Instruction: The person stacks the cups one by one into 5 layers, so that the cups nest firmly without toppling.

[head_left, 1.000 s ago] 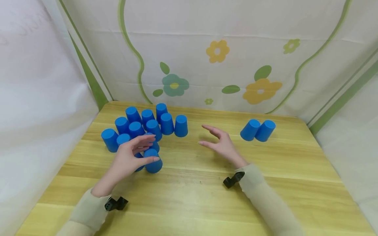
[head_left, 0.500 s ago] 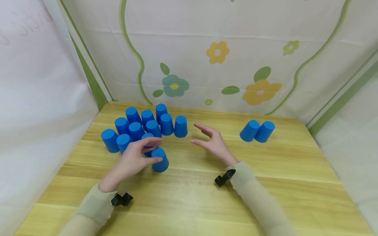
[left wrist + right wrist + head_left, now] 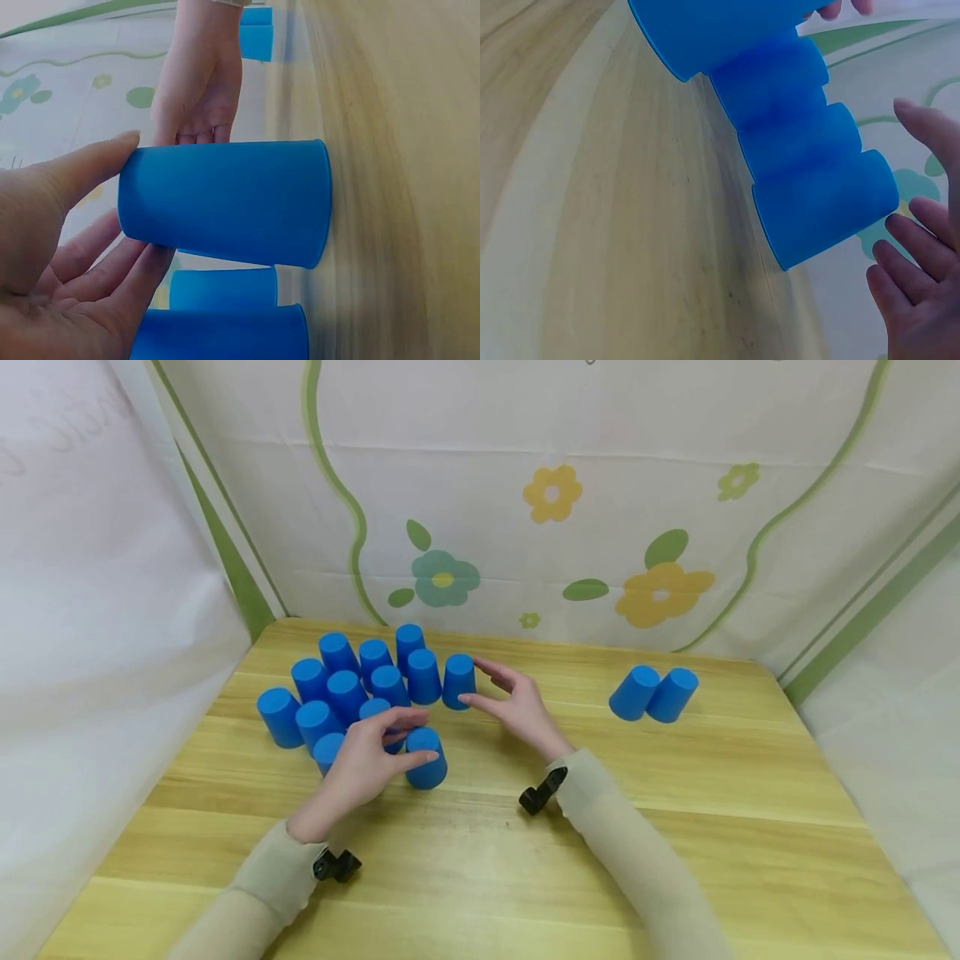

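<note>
An upside-down blue plastic cup [image 3: 426, 762] stands at the front of the cup group, and my left hand [image 3: 375, 752] pinches it near its narrow end. In the left wrist view the thumb lies on one side of this cup [image 3: 225, 199] and the fingers on the other. My right hand [image 3: 517, 706] is beside the rightmost cup [image 3: 459, 681] of the back group, thumb and fingers spread to either side. The right wrist view shows the fingertips right at the narrow end of a cup [image 3: 825, 210], with the fingers nearly straight.
Several more upside-down blue cups [image 3: 346, 693] are packed in rows at the left of the wooden table [image 3: 480, 877]. Two others [image 3: 652, 693] stand side by side at the right. A white flowered curtain [image 3: 480, 485] hangs behind the table.
My left hand has slid its cup rightward, away from the packed rows. My right hand has moved left, up to the rightmost cup of the back group.
</note>
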Demonstrator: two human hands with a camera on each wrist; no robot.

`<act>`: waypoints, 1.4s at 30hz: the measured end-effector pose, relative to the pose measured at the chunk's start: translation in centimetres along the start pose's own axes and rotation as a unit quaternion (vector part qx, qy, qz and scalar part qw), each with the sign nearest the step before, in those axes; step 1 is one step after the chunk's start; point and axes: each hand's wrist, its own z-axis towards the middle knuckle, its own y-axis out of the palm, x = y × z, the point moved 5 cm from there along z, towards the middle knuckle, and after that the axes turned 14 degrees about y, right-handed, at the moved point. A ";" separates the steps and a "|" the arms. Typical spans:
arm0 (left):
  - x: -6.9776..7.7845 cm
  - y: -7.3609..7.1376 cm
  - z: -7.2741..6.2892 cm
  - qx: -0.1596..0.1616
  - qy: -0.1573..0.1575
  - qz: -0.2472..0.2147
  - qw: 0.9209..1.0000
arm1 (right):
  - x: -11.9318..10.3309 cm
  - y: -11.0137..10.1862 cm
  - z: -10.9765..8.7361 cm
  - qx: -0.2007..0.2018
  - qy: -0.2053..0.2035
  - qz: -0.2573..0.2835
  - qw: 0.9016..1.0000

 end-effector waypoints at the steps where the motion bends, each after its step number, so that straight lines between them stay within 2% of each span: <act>1: -0.1 0.0 0.0 -0.001 -0.003 0.000 1.000 | 0.0 0.1 0.2 0.001 -0.002 0.000 1.000; 11: -0.4 0.3 -0.2 -0.010 -0.007 0.009 1.000 | -0.4 1.1 2.6 0.025 0.022 0.005 0.999; 21: -0.5 0.3 -0.1 -0.012 0.003 0.014 1.000 | -0.4 1.4 4.2 0.050 0.015 -0.022 0.998; 32: -0.7 0.1 -0.1 -0.020 -0.010 0.013 1.000 | -0.6 0.2 3.7 0.055 0.015 -0.011 0.998; 42: -0.7 0.1 0.0 -0.022 -0.009 0.010 1.000 | -1.3 -2.9 2.4 0.063 -0.007 -0.030 0.998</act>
